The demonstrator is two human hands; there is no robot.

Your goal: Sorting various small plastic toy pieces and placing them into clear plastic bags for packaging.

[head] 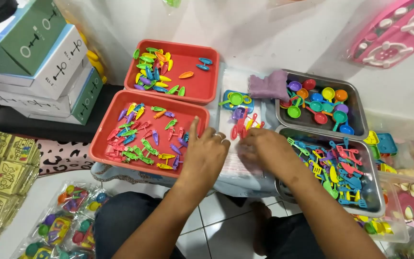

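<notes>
**Toy parts sorted by tray, both hands at the middle**

White tiled floor shows below the head camera, with trays packed close so each kind of toy part stays within reach. Left hand lies palm down, fingers loosely together and the forefinger raised over the rim of the near red tray, where small coloured pieces are scattered; whether it pinches anything I cannot tell. Right hand curls over a clear bag just under its fingertips, fingers bent and close together, seemingly pressing it flat. Beyond the fingers lie a few loose toy pans. Right of the right wrist sits a metal tray of tiny utensils. Both forearms come in from below, elbows apart, converging.
</notes>
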